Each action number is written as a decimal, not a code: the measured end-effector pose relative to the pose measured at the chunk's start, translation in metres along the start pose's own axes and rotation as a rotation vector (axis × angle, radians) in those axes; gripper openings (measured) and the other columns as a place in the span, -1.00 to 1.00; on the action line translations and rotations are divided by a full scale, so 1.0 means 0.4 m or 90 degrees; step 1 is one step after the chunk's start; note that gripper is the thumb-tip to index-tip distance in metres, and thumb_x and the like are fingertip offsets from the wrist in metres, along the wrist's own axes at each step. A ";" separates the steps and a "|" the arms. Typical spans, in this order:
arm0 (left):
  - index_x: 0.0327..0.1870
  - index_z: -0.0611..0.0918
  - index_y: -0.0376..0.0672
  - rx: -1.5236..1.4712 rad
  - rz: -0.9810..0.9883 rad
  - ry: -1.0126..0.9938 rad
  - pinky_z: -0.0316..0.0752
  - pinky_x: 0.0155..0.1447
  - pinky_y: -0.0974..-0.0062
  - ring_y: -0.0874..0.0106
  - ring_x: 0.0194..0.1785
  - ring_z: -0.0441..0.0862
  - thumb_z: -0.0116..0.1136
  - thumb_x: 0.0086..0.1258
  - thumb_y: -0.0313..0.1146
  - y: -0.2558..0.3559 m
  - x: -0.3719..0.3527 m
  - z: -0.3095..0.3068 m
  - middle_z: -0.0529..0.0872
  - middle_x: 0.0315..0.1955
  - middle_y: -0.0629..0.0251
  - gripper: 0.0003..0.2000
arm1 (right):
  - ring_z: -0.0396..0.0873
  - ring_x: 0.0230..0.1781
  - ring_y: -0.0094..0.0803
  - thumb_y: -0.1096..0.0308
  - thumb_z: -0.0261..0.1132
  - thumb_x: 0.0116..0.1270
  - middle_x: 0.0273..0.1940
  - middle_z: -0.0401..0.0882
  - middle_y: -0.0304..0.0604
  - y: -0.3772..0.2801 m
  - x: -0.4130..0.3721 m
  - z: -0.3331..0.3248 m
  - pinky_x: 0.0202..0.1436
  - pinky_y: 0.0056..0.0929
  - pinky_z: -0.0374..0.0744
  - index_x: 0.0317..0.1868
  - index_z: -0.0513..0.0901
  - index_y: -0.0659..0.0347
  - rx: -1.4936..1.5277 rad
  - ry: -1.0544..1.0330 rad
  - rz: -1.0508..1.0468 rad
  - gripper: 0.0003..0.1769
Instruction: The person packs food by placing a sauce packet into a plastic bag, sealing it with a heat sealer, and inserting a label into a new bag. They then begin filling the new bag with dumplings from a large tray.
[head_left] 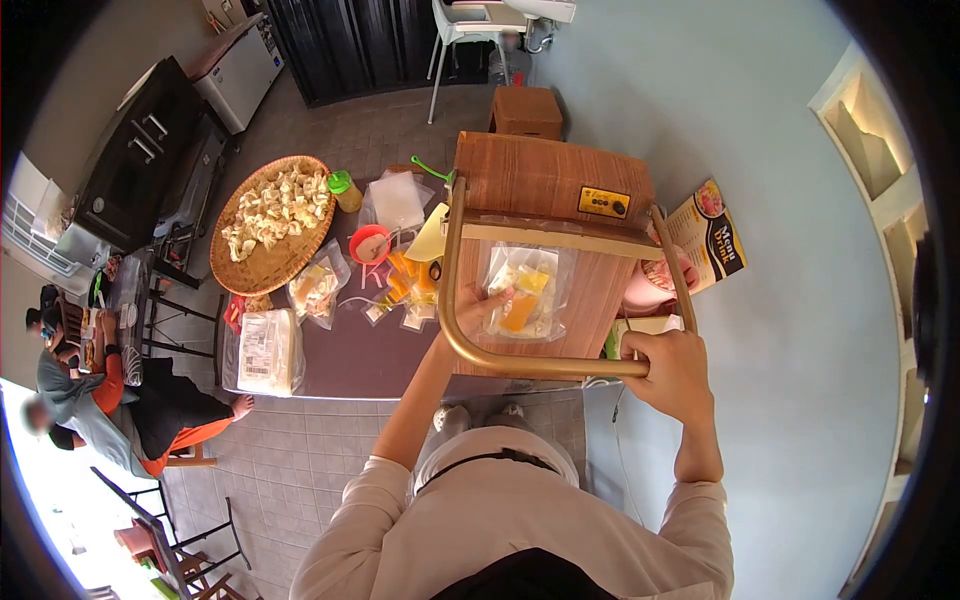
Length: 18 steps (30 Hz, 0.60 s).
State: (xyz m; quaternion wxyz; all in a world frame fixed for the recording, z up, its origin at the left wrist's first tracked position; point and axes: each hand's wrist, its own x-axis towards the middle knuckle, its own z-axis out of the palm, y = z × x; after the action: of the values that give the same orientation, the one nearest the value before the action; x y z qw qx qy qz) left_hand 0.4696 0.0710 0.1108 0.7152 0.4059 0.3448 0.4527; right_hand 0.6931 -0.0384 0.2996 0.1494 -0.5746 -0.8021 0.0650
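Observation:
My right hand [672, 375] is closed round the lower right corner of a gold metal bar [560, 366] that frames a wooden machine [545, 185]. Inside that frame, my left hand [482, 303] reaches under the bar and touches the left edge of a clear plastic pouch [545, 328] lying on the wood. Pale pieces and yellow and orange packets show through the pouch. The thumb and fingers of this hand look spread; some are hard to make out against the plastic. Left of the machine lie several small orange sachets [398, 280].
A woven tray [262, 278] of pale food pieces, a green-lidded jar [346, 192], a red bowl [370, 245], a filled bag [318, 285] and a white pack [267, 352] stand on the brown table [350, 375]. A menu [708, 235] leans at right. Another person sits far left.

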 end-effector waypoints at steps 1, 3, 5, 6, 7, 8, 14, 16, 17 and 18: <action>-0.17 0.53 -0.33 0.000 0.000 0.000 0.38 -0.34 0.64 0.63 -0.39 0.49 0.21 0.21 -0.30 0.006 -0.003 0.006 0.60 -0.43 0.37 -0.72 | 0.39 -0.75 -0.26 0.32 0.33 -0.23 -0.80 0.36 -0.25 0.000 -0.003 0.004 -0.64 -0.36 0.28 -0.66 0.45 0.06 0.000 0.000 0.000 -0.82; -0.16 0.53 -0.33 -0.028 0.007 0.013 0.39 -0.32 0.62 0.63 -0.37 0.50 0.20 0.22 -0.31 0.023 -0.012 0.023 0.60 -0.40 0.36 -0.71 | 0.40 -0.75 -0.27 0.33 0.32 -0.22 -0.80 0.36 -0.24 -0.001 -0.006 0.012 -0.64 -0.36 0.29 -0.66 0.45 0.06 -0.007 -0.005 -0.002 -0.83; -0.14 0.53 -0.33 -0.032 0.012 0.016 0.39 -0.32 0.62 0.63 -0.36 0.49 0.20 0.22 -0.31 0.027 -0.014 0.028 0.60 -0.39 0.36 -0.71 | 0.40 -0.75 -0.28 0.33 0.32 -0.21 -0.80 0.36 -0.24 -0.002 -0.008 0.020 -0.64 -0.37 0.29 -0.66 0.45 0.06 -0.002 -0.007 0.002 -0.84; -0.13 0.53 -0.33 -0.037 0.017 0.019 0.39 -0.31 0.62 0.63 -0.35 0.49 0.19 0.22 -0.31 0.027 -0.014 0.028 0.60 -0.37 0.36 -0.70 | 0.40 -0.75 -0.28 0.32 0.31 -0.20 -0.80 0.37 -0.24 -0.002 -0.010 0.024 -0.63 -0.37 0.30 -0.66 0.46 0.06 0.002 -0.008 0.007 -0.84; -0.13 0.53 -0.33 -0.037 0.016 0.019 0.39 -0.31 0.62 0.63 -0.35 0.49 0.19 0.22 -0.31 0.020 -0.011 0.020 0.60 -0.37 0.36 -0.70 | 0.40 -0.75 -0.28 0.32 0.31 -0.20 -0.80 0.37 -0.24 -0.001 -0.012 0.029 -0.63 -0.37 0.30 -0.66 0.46 0.06 0.002 -0.009 0.007 -0.84; -0.12 0.52 -0.33 -0.015 0.001 0.001 0.39 -0.31 0.62 0.63 -0.35 0.48 0.19 0.22 -0.32 0.008 -0.004 0.004 0.59 -0.36 0.37 -0.70 | 0.41 -0.75 -0.28 0.32 0.31 -0.20 -0.80 0.37 -0.24 0.001 -0.013 0.034 -0.63 -0.38 0.30 -0.66 0.46 0.06 -0.003 -0.009 0.009 -0.85; -0.12 0.52 -0.32 -0.010 0.003 -0.003 0.37 -0.31 0.63 0.64 -0.35 0.47 0.20 0.22 -0.32 0.013 -0.004 0.009 0.58 -0.38 0.40 -0.71 | 0.41 -0.76 -0.29 0.31 0.30 -0.18 -0.81 0.38 -0.25 0.005 -0.019 0.054 -0.64 -0.39 0.31 -0.67 0.45 0.06 -0.010 -0.018 0.017 -0.84; -0.12 0.53 -0.31 -0.013 0.008 -0.002 0.37 -0.31 0.63 0.65 -0.35 0.47 0.20 0.22 -0.32 0.013 -0.005 0.011 0.58 -0.38 0.41 -0.71 | 0.41 -0.77 -0.29 0.31 0.30 -0.18 -0.81 0.38 -0.25 0.008 -0.021 0.059 -0.64 -0.39 0.31 -0.67 0.45 0.05 -0.012 -0.025 0.022 -0.84; -0.12 0.52 -0.31 -0.022 0.005 -0.004 0.37 -0.30 0.64 0.65 -0.35 0.47 0.20 0.22 -0.32 0.010 -0.005 0.009 0.58 -0.37 0.41 -0.71 | 0.40 -0.77 -0.30 0.32 0.30 -0.18 -0.81 0.37 -0.26 0.010 -0.022 0.061 -0.65 -0.39 0.30 -0.67 0.45 0.05 -0.009 -0.021 0.019 -0.84; -0.11 0.52 -0.30 -0.031 0.003 -0.007 0.37 -0.29 0.65 0.65 -0.35 0.47 0.19 0.22 -0.32 0.013 -0.006 0.011 0.59 -0.36 0.41 -0.71 | 0.40 -0.77 -0.30 0.32 0.30 -0.18 -0.82 0.36 -0.26 0.011 -0.022 0.063 -0.65 -0.39 0.30 -0.68 0.45 0.05 -0.006 -0.016 0.016 -0.84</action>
State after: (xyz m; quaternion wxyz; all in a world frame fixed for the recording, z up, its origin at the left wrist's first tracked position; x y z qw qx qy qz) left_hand 0.4707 0.0690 0.1177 0.7255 0.3918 0.3292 0.4602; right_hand 0.6917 -0.0437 0.2731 0.1354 -0.5846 -0.7969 0.0702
